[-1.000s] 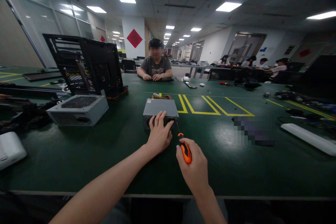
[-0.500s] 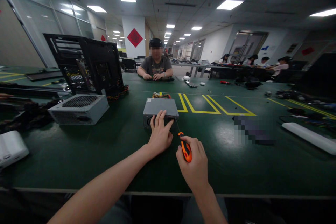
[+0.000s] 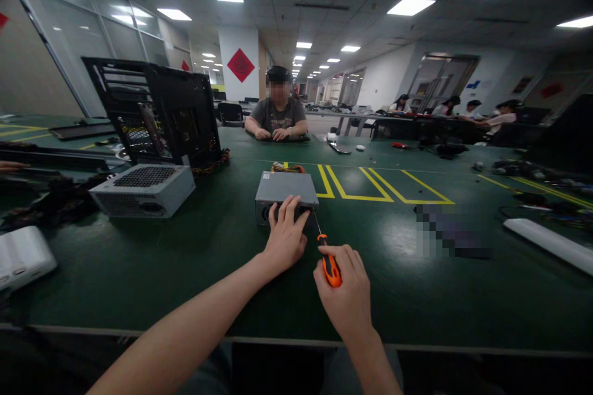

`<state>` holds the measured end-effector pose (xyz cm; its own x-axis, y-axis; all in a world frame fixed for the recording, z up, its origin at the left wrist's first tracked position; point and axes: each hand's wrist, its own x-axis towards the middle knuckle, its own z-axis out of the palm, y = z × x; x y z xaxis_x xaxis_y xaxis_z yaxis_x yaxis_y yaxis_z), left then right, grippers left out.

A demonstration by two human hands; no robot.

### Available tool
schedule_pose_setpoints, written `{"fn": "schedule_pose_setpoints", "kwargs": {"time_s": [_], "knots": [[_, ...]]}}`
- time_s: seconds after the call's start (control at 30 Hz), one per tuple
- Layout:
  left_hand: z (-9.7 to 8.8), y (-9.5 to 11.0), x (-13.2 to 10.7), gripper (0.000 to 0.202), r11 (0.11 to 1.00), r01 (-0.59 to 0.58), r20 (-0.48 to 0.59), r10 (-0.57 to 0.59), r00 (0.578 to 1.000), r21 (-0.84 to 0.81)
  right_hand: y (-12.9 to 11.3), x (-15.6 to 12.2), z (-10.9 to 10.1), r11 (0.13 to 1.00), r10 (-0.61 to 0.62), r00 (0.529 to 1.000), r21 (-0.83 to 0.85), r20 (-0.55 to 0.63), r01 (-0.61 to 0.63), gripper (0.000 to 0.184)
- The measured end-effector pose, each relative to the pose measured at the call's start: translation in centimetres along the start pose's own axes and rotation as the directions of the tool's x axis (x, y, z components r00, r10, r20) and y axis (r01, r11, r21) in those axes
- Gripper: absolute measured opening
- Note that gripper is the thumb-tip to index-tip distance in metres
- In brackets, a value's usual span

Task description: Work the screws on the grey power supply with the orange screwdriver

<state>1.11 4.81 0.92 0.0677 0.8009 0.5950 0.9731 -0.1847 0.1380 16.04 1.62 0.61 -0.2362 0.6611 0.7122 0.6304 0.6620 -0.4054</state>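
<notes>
A grey computer power supply (image 3: 286, 183) sits on the green table in front of me, its cables bunched behind it. My left hand (image 3: 286, 233) reaches over its near face, fingers spread across the front and top edge, steadying it. An orange and black screwdriver (image 3: 332, 270) is gripped in my right hand (image 3: 346, 287), with the fingers closed round the handle. Its thin shaft points up and forward to the right end of the near face, close to my left hand's fingertips. The tip's exact contact is too small to make out.
To the left stand a second power supply (image 3: 143, 191) and an open black computer case (image 3: 162, 111). A white device (image 3: 25, 256) lies at the left edge, a white bar (image 3: 546, 244) at the right. Across the table sits a person (image 3: 278, 114) with both hands on the tabletop.
The view has shifted slightly, so everything sits a little further right. My right hand has turned the screwdriver handle slightly at most; my left hand stays on the power supply.
</notes>
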Motion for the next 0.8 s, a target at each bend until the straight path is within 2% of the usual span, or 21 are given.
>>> {"fn": "schedule_pose_setpoints", "kwargs": {"time_s": [0.13, 0.3, 0.53, 0.7, 0.8], "knots": [[-0.14, 0.03, -0.01, 0.049, 1.000, -0.002, 0.002, 0.002, 1.000, 0.015, -0.23, 0.12, -0.28, 0.999, 0.003, 1.000, 0.041, 0.012, -0.004, 0.011], [-0.21, 0.10, -0.08, 0.048, 0.999, -0.006, -0.005, 0.006, 1.000, 0.035, -0.07, -0.02, -0.10, 0.993, 0.094, 0.995, 0.068, -0.015, -0.093, 0.022], [-0.21, 0.15, -0.06, 0.051, 0.999, -0.034, 0.006, 0.034, 0.999, 0.025, -0.18, -0.23, -0.12, 0.967, 0.228, 0.972, 0.104, 0.056, -0.233, 0.024], [-0.27, 0.25, -0.08, 0.052, 1.000, -0.019, 0.026, 0.018, 0.999, 0.005, 0.12, -0.05, -0.06, 0.999, 0.037, 0.999, 0.026, -0.032, -0.036, 0.014], [-0.13, 0.28, -0.14, 0.053, 1.000, -0.012, 0.015, 0.012, 1.000, 0.005, 0.11, 0.14, -0.05, 1.000, -0.015, 0.999, -0.008, -0.037, 0.015, 0.014]]}}
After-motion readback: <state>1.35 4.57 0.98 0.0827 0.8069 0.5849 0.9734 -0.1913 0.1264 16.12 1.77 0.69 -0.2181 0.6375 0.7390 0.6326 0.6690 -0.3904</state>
